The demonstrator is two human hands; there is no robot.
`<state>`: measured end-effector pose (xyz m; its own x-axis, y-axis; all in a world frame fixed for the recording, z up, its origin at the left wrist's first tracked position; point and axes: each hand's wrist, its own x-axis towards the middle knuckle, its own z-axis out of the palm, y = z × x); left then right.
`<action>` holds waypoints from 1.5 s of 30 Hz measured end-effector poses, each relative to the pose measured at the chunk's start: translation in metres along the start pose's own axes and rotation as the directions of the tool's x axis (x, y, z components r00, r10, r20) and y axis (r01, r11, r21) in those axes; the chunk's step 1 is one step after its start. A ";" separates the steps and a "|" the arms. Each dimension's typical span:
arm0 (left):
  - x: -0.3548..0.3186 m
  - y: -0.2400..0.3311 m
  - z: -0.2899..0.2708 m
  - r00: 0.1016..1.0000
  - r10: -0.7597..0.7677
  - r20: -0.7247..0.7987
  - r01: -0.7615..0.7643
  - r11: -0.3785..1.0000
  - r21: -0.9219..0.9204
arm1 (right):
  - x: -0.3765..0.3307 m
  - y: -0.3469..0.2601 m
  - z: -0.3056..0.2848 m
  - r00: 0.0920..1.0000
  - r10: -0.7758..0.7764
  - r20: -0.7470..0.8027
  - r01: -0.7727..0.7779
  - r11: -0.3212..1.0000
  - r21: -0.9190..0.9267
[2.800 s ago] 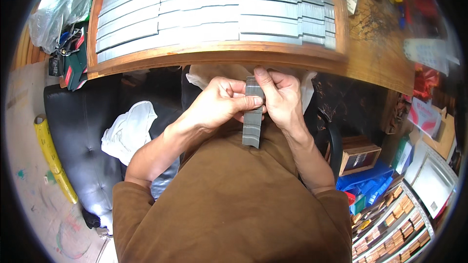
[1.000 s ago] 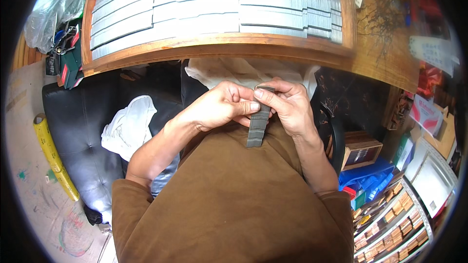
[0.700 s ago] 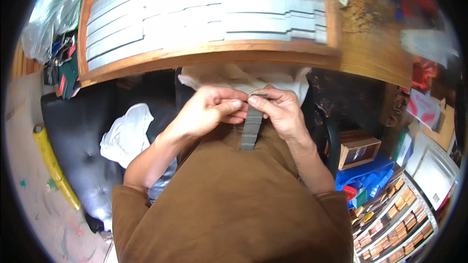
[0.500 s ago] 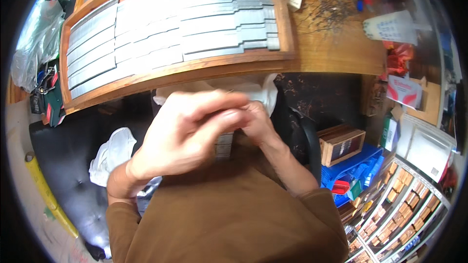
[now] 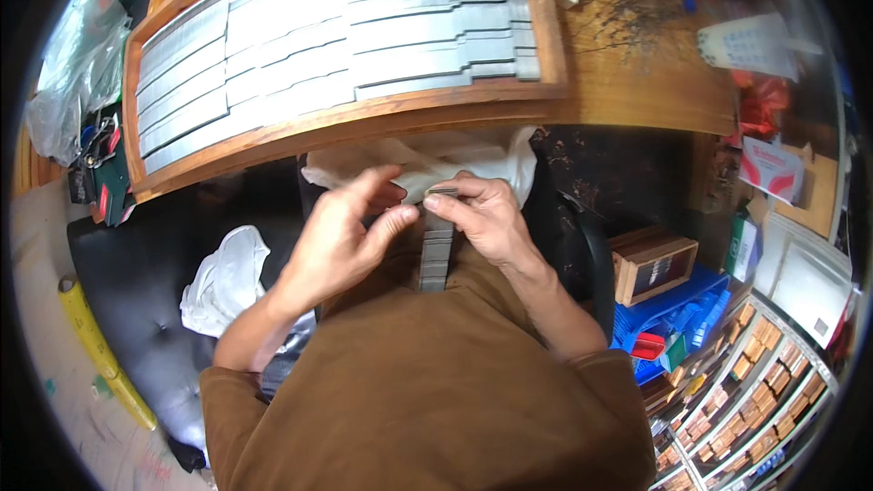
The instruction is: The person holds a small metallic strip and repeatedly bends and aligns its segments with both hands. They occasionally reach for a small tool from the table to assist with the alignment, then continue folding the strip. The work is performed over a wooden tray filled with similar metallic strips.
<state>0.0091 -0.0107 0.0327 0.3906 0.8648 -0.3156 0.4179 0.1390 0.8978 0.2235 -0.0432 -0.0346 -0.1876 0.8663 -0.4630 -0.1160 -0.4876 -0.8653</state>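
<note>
In front of my chest, my right hand (image 5: 496,225) pinches a small stack of thin grey strips (image 5: 443,191) between thumb and fingers. My left hand (image 5: 338,235) is just to its left, fingers curved and thumb apart, with nothing visible in it. Below the hands, a column of stacked grey strips (image 5: 436,259) lies against the brown clothing on my lap. Beyond the hands hangs white cloth or plastic (image 5: 496,164). A wooden tray (image 5: 382,115) on the bench holds many rows of flat grey metal strips (image 5: 400,32).
A black padded seat (image 5: 145,309) with a crumpled white bag (image 5: 225,277) is at left, beside a yellow tube (image 5: 105,350). At right are a wooden box (image 5: 657,273), a blue crate (image 5: 673,314) and racks of wooden pieces (image 5: 764,373). A plastic cup (image 5: 750,45) lies on the bench.
My hands, which overlapped with the left in front, have come apart. The left has moved down and aside, and the small stack in my right hand and the column below now show.
</note>
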 end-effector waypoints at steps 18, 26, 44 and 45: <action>0.023 -0.023 -0.004 0.908 -0.282 0.310 0.418 0.658 -0.626 | 0.024 -0.030 0.018 0.988 0.043 0.151 -0.071 0.980 0.184; 0.032 -0.016 -0.019 0.921 -0.254 0.295 0.389 0.649 -0.654 | 0.038 -0.038 0.036 0.999 -0.008 0.043 -0.005 0.957 0.289; 0.025 -0.027 -0.009 0.896 -0.268 0.355 0.440 0.638 -0.632 | 0.040 -0.043 0.037 0.997 0.080 -0.010 -0.080 0.996 0.039; 0.024 -0.028 -0.009 0.890 -0.260 0.375 0.451 0.624 -0.638 | 0.040 -0.041 0.036 0.997 0.074 -0.007 -0.074 0.996 0.046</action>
<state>-0.0004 0.0107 0.0031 0.5464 0.5523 -0.6296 -0.0863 0.7849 0.6136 0.1853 0.0075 -0.0103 -0.1891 0.8284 -0.5273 -0.1464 -0.5548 -0.8190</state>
